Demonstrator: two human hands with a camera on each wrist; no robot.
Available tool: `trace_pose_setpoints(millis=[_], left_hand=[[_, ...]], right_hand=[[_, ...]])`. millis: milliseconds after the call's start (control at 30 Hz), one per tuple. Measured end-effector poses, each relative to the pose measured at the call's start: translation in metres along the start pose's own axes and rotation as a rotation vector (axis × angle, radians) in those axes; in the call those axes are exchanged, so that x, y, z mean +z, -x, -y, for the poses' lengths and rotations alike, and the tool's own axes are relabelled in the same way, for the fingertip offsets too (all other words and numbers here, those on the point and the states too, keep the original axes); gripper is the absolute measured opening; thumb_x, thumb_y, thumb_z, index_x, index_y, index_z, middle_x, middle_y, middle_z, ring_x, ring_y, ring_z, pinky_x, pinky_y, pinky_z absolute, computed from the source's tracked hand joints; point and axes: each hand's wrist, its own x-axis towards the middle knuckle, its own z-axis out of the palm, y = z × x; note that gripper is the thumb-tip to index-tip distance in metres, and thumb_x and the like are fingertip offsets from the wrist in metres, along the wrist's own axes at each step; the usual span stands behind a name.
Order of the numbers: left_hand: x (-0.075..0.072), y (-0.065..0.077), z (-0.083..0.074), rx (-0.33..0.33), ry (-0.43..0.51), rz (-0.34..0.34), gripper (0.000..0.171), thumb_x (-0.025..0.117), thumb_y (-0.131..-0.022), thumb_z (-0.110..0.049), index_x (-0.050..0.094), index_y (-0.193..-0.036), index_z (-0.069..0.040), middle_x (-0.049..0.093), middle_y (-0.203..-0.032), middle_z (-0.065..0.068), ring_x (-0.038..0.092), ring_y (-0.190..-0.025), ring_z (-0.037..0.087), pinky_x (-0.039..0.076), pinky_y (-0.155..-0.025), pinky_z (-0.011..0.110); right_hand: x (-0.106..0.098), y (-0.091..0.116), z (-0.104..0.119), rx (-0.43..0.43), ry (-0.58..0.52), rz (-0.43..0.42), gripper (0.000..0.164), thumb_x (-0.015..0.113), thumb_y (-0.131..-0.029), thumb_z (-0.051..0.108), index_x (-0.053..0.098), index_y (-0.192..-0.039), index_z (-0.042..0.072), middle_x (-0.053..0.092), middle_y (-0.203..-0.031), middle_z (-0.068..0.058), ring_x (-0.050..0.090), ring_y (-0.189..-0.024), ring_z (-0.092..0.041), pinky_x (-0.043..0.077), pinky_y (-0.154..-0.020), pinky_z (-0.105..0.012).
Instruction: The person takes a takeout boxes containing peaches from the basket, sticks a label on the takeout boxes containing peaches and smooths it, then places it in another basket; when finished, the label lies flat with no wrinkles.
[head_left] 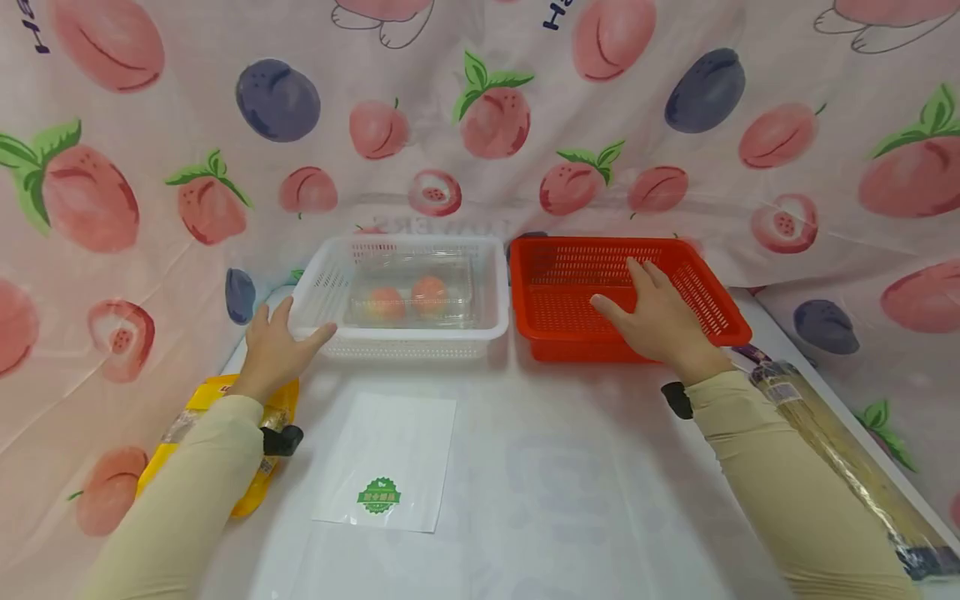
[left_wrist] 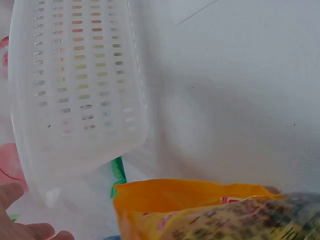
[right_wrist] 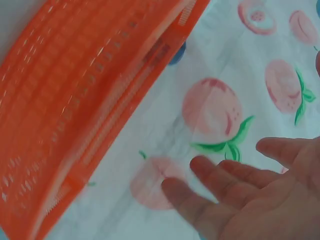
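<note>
My left hand (head_left: 279, 350) is at the front left corner of a white plastic basket (head_left: 405, 333), its fingers spread and holding nothing. The left wrist view shows the fingertips (left_wrist: 37, 231) just beyond the basket's end. Inside that basket lies a clear lidded plastic box (head_left: 450, 265) with two round orange-red fruits (head_left: 431, 295). Above the right part of a red basket (head_left: 570, 346) hovers my right hand (head_left: 663, 321), with fingers extended and nothing held. In the right wrist view its fingers (right_wrist: 210, 175) appear apart from the red rim.
A yellow food bag (head_left: 251, 500) lies under my left forearm. On the white table (head_left: 570, 467) lies a flat white bag (head_left: 397, 450) with a green emblem. To the right, a long clear-wrapped bundle of pale strands (head_left: 832, 450) runs beside my right forearm. Fruit-printed cloth (head_left: 465, 183) hangs behind.
</note>
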Motion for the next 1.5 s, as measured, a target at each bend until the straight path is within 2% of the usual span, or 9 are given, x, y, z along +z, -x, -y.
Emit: trace_pose_setpoints(millis=[100,333,500,633,767,1000,1233,1500], left_hand=[[0.0,-0.002,0.005,-0.027,0.043,0.019,0.106,0.05,-0.093,-0.069,0.006,-0.159,0.0,-0.007,-0.159,0.036,0.001,-0.142,0.059,0.013,-0.107,0.077],[0.002,-0.008,0.011,-0.072,0.143,0.043,0.107,0.047,-0.092,-0.072,0.003,-0.16,-0.002,0.014,-0.16,0.031,0.021,-0.142,0.053,0.019,-0.112,0.068],[0.007,-0.011,0.013,-0.134,0.16,0.084,0.109,0.045,-0.089,-0.077,-0.001,-0.161,-0.01,0.012,-0.162,0.029,0.021,-0.141,0.054,0.02,-0.111,0.07],[0.011,-0.012,0.015,-0.171,0.17,0.086,0.108,0.046,-0.087,-0.079,-0.003,-0.162,-0.018,0.011,-0.163,0.027,0.02,-0.141,0.054,0.021,-0.109,0.072],[0.011,-0.013,0.015,-0.176,0.175,0.077,0.106,0.048,-0.088,-0.077,-0.003,-0.162,-0.02,0.012,-0.163,0.026,0.02,-0.141,0.054,0.021,-0.109,0.072],[0.011,-0.014,0.018,-0.191,0.189,0.079,0.109,0.05,-0.086,-0.079,-0.003,-0.162,-0.022,0.011,-0.164,0.024,0.019,-0.141,0.053,0.02,-0.11,0.072],[0.011,-0.014,0.02,-0.177,0.204,0.058,0.107,0.052,-0.087,-0.076,-0.001,-0.162,-0.021,0.014,-0.163,0.023,0.022,-0.139,0.052,0.02,-0.111,0.07],[0.011,-0.012,0.018,-0.173,0.224,0.058,0.104,0.053,-0.089,-0.072,-0.001,-0.162,-0.021,0.015,-0.164,0.021,0.025,-0.141,0.05,0.021,-0.112,0.068]], right_hand=[[0.009,-0.006,0.008,-0.009,-0.068,0.005,0.101,0.053,-0.094,0.064,0.01,-0.16,0.001,0.014,-0.163,-0.025,0.014,-0.148,-0.044,0.018,-0.114,-0.064],[0.033,-0.024,0.031,-0.041,-0.185,0.026,0.093,0.059,-0.094,0.057,0.018,-0.16,0.005,0.024,-0.162,-0.018,0.024,-0.146,-0.04,0.024,-0.114,-0.061],[0.052,-0.04,0.047,-0.063,-0.223,0.065,0.091,0.061,-0.093,0.057,0.022,-0.16,0.008,0.027,-0.161,-0.015,0.026,-0.146,-0.037,0.025,-0.115,-0.058],[0.066,-0.05,0.064,-0.088,-0.254,0.086,0.09,0.062,-0.093,0.056,0.024,-0.159,0.008,0.03,-0.16,-0.013,0.03,-0.144,-0.035,0.029,-0.115,-0.055],[0.077,-0.06,0.081,-0.127,-0.297,0.097,0.087,0.065,-0.093,0.051,0.026,-0.159,0.008,0.033,-0.16,-0.012,0.034,-0.142,-0.033,0.032,-0.113,-0.054],[0.094,-0.076,0.11,-0.178,-0.388,0.156,0.087,0.071,-0.091,0.045,0.027,-0.16,0.014,0.036,-0.158,-0.011,0.043,-0.136,-0.032,0.045,-0.104,-0.049],[0.109,-0.09,0.133,-0.178,-0.379,0.208,0.085,0.07,-0.093,0.043,0.027,-0.159,0.014,0.037,-0.157,-0.011,0.043,-0.137,-0.032,0.043,-0.107,-0.048],[0.125,-0.102,0.143,-0.136,-0.323,0.263,0.086,0.069,-0.093,0.045,0.024,-0.16,0.016,0.041,-0.155,-0.015,0.043,-0.136,-0.032,0.04,-0.109,-0.049]])
